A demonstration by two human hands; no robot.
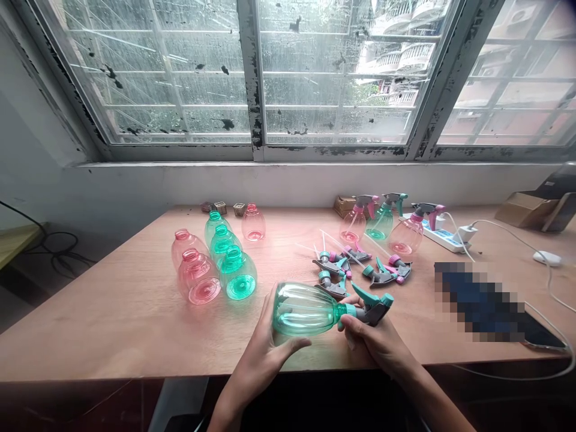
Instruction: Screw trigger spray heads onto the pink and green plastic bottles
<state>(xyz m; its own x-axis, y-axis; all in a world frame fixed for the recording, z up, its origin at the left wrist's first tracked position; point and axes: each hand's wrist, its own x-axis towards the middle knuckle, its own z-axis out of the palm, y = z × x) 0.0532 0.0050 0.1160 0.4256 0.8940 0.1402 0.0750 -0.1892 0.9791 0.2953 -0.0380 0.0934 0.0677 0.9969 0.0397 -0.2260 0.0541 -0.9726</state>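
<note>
A clear green spray bottle (303,309) lies sideways in the air above the table's front edge, between both hands. My left hand (272,345) is closed round its base end, thumb along the near side. At the neck, my right hand (369,339) grips the teal collar of the grey and teal spray head (371,303), which sits on the bottle's mouth. Just behind lie several loose spray heads (382,273) with thin tubes. To the left stand open-topped green bottles (240,276) and pink bottles (198,282), all without spray heads.
Pink and green bottles with spray heads (407,234) stand at the back right, near a white power strip (447,237). A blurred dark phone-like device (486,306) and white cables lie on the right. Small boxes (344,206) sit by the wall below the window.
</note>
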